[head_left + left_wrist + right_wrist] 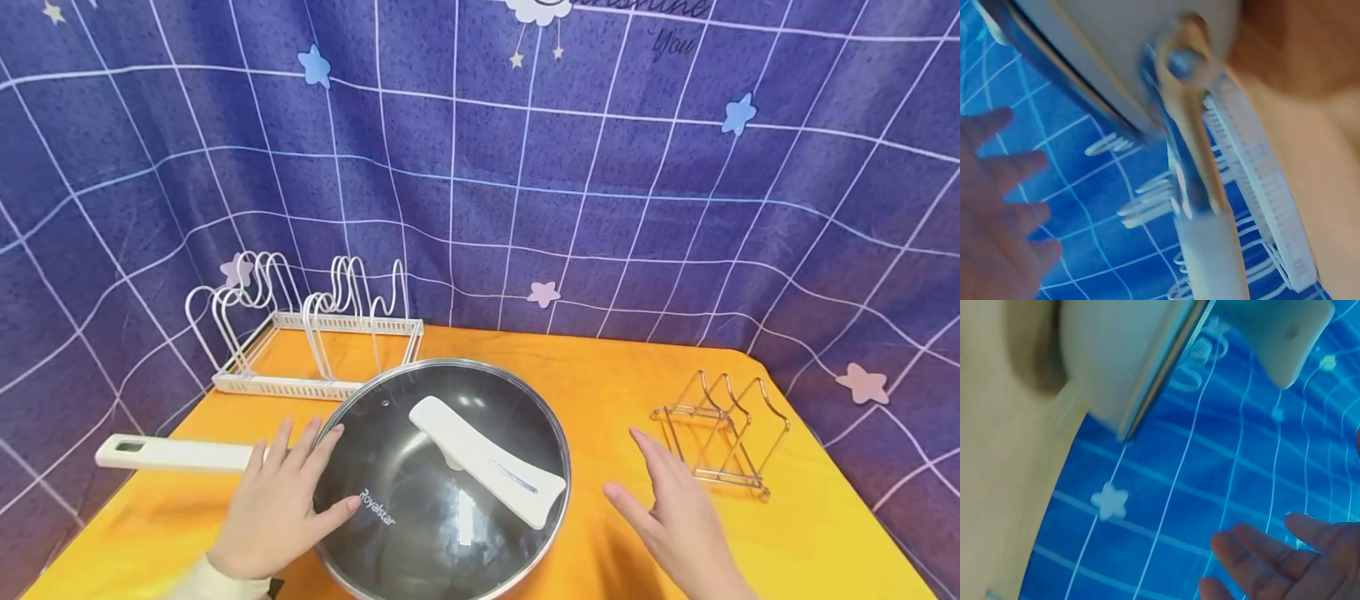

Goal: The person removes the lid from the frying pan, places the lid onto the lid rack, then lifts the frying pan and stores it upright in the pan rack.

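Observation:
A dark pan with a glass lid [405, 550] on it stands on the table in the head view. The lid carries a long white handle [487, 462] and the word "Royalstar". From the pan's left side sticks out a white pan handle [176, 452]. My left hand [281, 504] is over the lid's left edge, fingers straight and spread, holding nothing. To the right of the pan, my right hand [675, 521] hovers with its fingers extended, apart from everything. The pan's pale outer wall [1110, 356] shows in the right wrist view.
Behind the pan to the left stands a white wire rack [285, 385] with several looped dividers. At the right is a small metal wire rack [723, 479]. A blue gridded curtain [487, 208] hangs behind the orange tablecloth [600, 367].

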A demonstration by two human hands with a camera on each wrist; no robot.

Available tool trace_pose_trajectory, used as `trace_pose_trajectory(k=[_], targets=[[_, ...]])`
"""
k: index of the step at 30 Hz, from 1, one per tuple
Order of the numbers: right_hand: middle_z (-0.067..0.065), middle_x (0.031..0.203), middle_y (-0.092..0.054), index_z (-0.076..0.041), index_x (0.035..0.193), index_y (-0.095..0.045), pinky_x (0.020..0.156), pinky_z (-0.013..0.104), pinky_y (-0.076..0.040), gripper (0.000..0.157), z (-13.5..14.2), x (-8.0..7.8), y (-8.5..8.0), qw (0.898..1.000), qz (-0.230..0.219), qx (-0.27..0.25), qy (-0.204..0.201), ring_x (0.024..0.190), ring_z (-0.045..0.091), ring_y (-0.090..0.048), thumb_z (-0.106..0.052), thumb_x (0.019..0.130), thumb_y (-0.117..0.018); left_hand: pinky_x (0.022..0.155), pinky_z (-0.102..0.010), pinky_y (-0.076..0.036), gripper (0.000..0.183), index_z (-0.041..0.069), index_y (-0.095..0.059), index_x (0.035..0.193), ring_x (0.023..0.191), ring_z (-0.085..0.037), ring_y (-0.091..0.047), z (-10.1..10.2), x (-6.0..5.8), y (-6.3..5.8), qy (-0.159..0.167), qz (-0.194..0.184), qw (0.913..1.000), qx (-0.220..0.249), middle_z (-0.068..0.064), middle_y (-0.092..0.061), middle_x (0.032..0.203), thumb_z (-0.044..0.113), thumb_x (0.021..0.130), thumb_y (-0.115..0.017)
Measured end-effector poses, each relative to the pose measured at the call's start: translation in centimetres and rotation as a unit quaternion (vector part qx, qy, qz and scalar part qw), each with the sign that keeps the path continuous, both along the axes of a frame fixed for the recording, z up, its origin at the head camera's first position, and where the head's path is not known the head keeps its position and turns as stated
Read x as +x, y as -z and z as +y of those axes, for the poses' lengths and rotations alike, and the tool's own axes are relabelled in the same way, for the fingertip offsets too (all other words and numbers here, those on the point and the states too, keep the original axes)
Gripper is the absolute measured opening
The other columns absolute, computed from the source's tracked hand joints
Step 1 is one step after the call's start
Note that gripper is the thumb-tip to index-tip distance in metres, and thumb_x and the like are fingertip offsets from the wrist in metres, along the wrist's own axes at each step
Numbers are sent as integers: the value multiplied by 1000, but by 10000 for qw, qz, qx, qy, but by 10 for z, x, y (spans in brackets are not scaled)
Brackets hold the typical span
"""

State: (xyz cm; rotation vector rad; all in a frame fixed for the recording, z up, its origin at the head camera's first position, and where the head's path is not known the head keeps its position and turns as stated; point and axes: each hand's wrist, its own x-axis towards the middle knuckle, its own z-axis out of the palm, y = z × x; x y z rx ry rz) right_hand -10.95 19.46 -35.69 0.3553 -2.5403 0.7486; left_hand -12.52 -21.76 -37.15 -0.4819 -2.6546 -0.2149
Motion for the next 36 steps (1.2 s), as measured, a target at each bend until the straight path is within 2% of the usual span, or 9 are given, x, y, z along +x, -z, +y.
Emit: trace_pose_trajectory(k=[4, 7, 10, 12, 13, 16, 21, 28, 36], targets=[[14, 124, -60, -3, 139, -47, 74, 41, -51, 58, -13, -1, -18, 9950, -667, -449, -590, 94, 21, -59, -27, 90, -67, 112, -59, -2, 80, 7, -47, 138, 138, -49, -19, -25, -5, -5, 766, -26, 9970, 114, -25, -40, 144, 55, 77, -66], [8, 120, -61, -6, 140, -47, 72, 33, -51, 55, -24, -3, -28, 9835, -1333, -731, -977, 96, 18, -60, -27, 92, -64, 114, -47, 8, 83, 10, -46, 138, 139, -45, -19, -47, -8, -10, 782, -131, 9966, -229, -24, -38, 145, 57, 74, -68], [7, 120, -62, -9, 141, -46, 71, 30, -50, 59, -35, -5, -36, 9742, -1864, -791, -994, 90, 13, -60, -35, 91, -64, 111, -62, -2, 87, 12, -47, 136, 133, -49, -29, -64, -11, -14, 415, -209, 9968, -648, -24, -42, 142, 59, 67, -72], [7, 120, -62, -11, 141, -46, 69, 29, -49, 62, -43, -7, -39, 9710, -2063, -776, -925, 85, 9, -59, -39, 89, -65, 104, -69, -15, 89, 13, -47, 135, 129, -50, -34, -74, -13, -15, 209, -275, 9964, -779, -24, -44, 140, 57, 63, -75], [7, 119, -62, -11, 140, -47, 68, 29, -48, 63, -47, -7, -40, 9711, -2089, -731, -889, 83, 8, -59, -40, 88, -66, 101, -69, -21, 89, 14, -48, 134, 127, -50, -37, -78, -14, -15, 141, -268, 9962, -815, -24, -46, 138, 56, 61, -77], [6, 115, -63, -10, 139, -49, 68, 30, -47, 66, -57, -8, -42, 9730, -2092, -512, -829, 77, 8, -58, -43, 85, -68, 97, -69, -27, 88, 14, -49, 132, 122, -51, -41, -89, -15, -11, 47, -307, 9956, -882, -24, -49, 135, 53, 60, -79], [4, 111, -65, -13, 139, -50, 77, 41, -49, 69, -69, -12, -42, 9747, -2075, -145, -812, 90, 17, -63, -48, 83, -69, 93, -68, -32, 80, 12, -55, 125, 116, -50, -46, -107, -16, -3, -76, -149, 9963, -841, -23, -55, 128, 47, 59, -82], [1, 106, -65, -13, 136, -53, 73, 38, -48, 67, -79, -15, -42, 9738, -2099, -95, -873, 92, 18, -62, -48, 81, -70, 92, -68, -32, 71, 11, -59, 122, 114, -49, -47, -121, -22, 4, -222, -233, 9955, -889, -23, -58, 124, 46, 63, -81], [7, 113, -66, -11, 135, -53, 76, 46, -50, 68, -90, -16, -40, 9781, -1822, 185, -986, 101, 25, -63, -49, 81, -68, 90, -69, -34, 64, 10, -61, 119, 111, -50, -50, -125, -26, 3, -359, -211, 9938, -1027, -23, -61, 120, 42, 67, -79]])
